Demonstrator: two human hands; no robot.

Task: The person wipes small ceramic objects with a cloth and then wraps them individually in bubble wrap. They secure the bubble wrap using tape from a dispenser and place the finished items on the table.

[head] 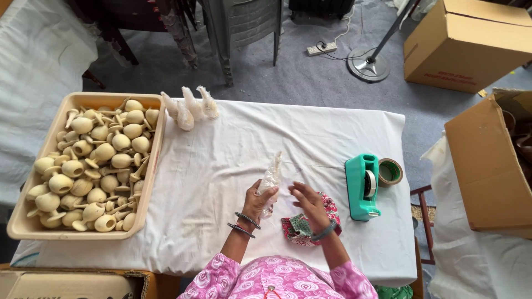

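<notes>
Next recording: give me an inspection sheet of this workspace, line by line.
Surface: table under white cloth, creased, faintly stained.
Job's things: clear plastic-wrapped piece upright in left hand; three wrapped pieces at far edge; beige tray of pale wooden pieces.
Clutter: teal tape dispenser, tape roll, patterned fabric.
Grippers: right hand open beside the wrap.
Cables: power strip on floor.
Surroundings: cardboard boxes, fan base.

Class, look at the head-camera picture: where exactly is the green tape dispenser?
The green tape dispenser stands on the white-covered table, towards its right end, just beyond the person's right hand, with a roll of tape beside it.
</notes>
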